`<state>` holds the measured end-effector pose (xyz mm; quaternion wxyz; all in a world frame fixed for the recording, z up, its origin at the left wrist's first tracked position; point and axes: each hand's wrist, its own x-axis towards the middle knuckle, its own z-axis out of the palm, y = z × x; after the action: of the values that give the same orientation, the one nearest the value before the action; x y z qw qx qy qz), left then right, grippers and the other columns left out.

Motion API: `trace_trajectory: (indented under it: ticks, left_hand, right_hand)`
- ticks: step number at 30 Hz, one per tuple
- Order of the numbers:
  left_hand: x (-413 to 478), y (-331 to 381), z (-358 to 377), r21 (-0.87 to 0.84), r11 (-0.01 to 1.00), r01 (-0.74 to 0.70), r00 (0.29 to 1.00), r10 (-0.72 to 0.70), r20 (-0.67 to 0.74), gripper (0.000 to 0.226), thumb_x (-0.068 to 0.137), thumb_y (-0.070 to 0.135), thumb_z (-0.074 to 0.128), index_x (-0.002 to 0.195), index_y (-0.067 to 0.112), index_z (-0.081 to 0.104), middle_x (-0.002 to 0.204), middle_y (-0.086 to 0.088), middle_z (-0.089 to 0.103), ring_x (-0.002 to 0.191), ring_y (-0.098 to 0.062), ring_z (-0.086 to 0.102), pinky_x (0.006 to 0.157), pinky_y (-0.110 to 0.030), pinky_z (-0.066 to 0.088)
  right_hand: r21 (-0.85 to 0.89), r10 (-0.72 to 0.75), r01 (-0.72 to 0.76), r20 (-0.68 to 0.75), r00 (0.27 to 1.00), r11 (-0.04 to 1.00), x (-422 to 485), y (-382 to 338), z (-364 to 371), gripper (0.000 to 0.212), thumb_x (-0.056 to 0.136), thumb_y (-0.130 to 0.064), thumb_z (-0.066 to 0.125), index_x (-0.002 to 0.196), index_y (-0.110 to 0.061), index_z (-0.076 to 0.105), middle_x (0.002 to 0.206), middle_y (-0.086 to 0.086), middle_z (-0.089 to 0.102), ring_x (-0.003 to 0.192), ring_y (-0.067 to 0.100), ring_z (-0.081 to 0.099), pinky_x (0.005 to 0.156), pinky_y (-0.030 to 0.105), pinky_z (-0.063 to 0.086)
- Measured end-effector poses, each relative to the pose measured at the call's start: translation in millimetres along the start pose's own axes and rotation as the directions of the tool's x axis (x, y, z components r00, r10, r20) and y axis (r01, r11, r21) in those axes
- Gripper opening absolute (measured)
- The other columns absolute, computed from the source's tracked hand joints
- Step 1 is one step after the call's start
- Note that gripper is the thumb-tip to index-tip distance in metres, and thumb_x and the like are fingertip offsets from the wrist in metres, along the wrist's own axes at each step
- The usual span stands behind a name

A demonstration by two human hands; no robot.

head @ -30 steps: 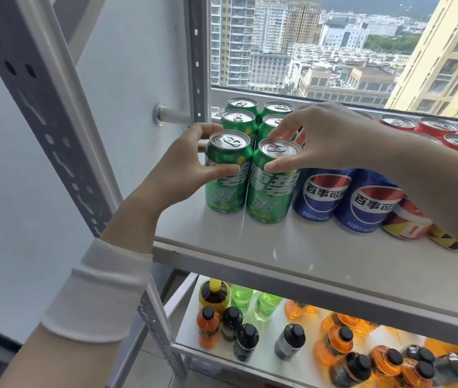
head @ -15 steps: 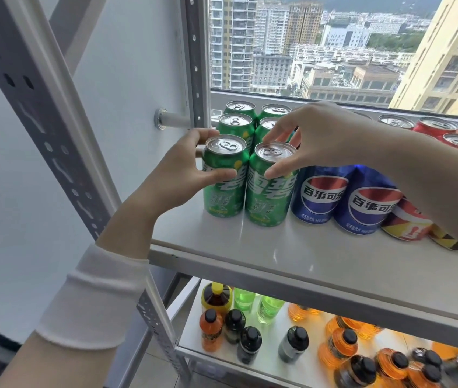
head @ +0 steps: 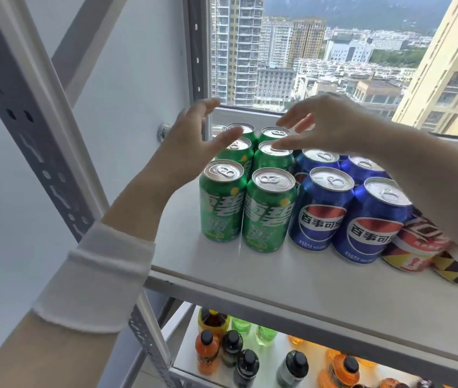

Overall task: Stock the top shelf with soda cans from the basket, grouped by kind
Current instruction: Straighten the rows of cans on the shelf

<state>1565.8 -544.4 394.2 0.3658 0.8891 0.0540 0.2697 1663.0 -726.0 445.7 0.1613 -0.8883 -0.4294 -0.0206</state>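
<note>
- Left hand (head: 191, 147): open, fingers spread, holding nothing; hovers above the left column of green cans.
- Right hand (head: 325, 130): open, fingers straight, holding nothing; hovers over the rear green cans. Whether a fingertip touches a lid cannot be told.
- Green aluminium soda cans (head: 222, 203): six upright, in two columns of three, at the left end of the flat white top shelf board (head: 278, 278).
- Blue aluminium cola cans (head: 322, 211): upright, just beside the green block on its right, so the kinds stand grouped.
- Step in hand, as judged: the green group stands set and both hands are free of it.
- Next move, as judged: reach down to the basket for more cans, and clear the lids without knocking the front row.
- Red-and-yellow patterned cans (head: 415, 247): largely hidden by the right forearm; count unclear.
- Basket: not in view, so the remaining stock is unknown.
- Orange and dark plastic bottles (head: 208, 351): on the lower shelf, cut off at the frame's bottom edge.
</note>
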Motion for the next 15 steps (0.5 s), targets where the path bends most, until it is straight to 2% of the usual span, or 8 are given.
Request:
trace_trajectory:
  ticks: [3,5,9,12,15]
  left_hand:
    - [37.4,3.6,5.7,0.195,0.981,-0.003,0.976,-0.040,0.213,0.062,0.086,0.042,0.057,0.138,0.014,0.039,0.141,-0.004,0.045,0.127,-0.018,0.044,0.098,-0.026,0.033]
    - [49.1,-1.0,13.4,0.241,0.971,0.009,0.943,-0.088,0.321,0.059,0.085,0.039,0.061,0.136,0.014,0.042,0.138,-0.005,0.049,0.123,-0.018,0.047,0.094,-0.025,0.035]
    - [55.3,-13.3,18.8,0.224,0.974,0.023,0.947,-0.093,0.306,0.059,0.081,0.033,0.068,0.133,0.015,0.048,0.132,-0.002,0.054,0.108,-0.008,0.048,0.089,-0.020,0.033]
    - [55.9,-17.7,18.6,0.184,0.983,0.021,0.952,-0.076,0.297,0.058,0.077,0.031,0.073,0.129,0.014,0.052,0.127,-0.001,0.057,0.103,-0.006,0.047,0.087,-0.019,0.034]
    - [56.5,-17.4,16.9,0.172,0.985,0.009,0.947,-0.064,0.314,0.058,0.076,0.031,0.073,0.128,0.014,0.054,0.124,0.001,0.058,0.102,-0.006,0.048,0.085,-0.019,0.034]
  right_hand:
    - [-0.082,0.032,-0.026,0.078,0.996,0.996,21.4,5.8,2.7,0.059,0.076,-0.041,0.068,0.125,-0.011,0.054,0.125,0.005,0.058,0.108,0.017,0.054,0.089,0.023,0.036]
    - [-0.095,0.039,-0.029,0.109,0.993,0.995,31.5,7.7,6.1,0.061,0.074,-0.040,0.070,0.126,-0.012,0.054,0.125,0.004,0.059,0.109,0.018,0.055,0.087,0.023,0.035]
    - [-0.091,0.023,-0.011,0.130,0.991,0.996,43.8,11.5,13.5,0.060,0.069,-0.042,0.075,0.121,-0.017,0.058,0.119,0.000,0.063,0.093,0.012,0.056,0.078,0.019,0.036]
    - [-0.052,0.007,-0.002,0.103,0.995,0.999,48.0,14.2,15.3,0.057,0.067,-0.039,0.078,0.116,-0.015,0.061,0.109,-0.001,0.067,0.083,0.009,0.057,0.061,0.009,0.034]
    - [-0.013,0.019,-0.017,0.093,0.995,1.000,48.0,15.2,14.5,0.058,0.065,-0.038,0.080,0.115,-0.014,0.062,0.102,-0.003,0.068,0.079,0.006,0.059,0.059,0.003,0.034]
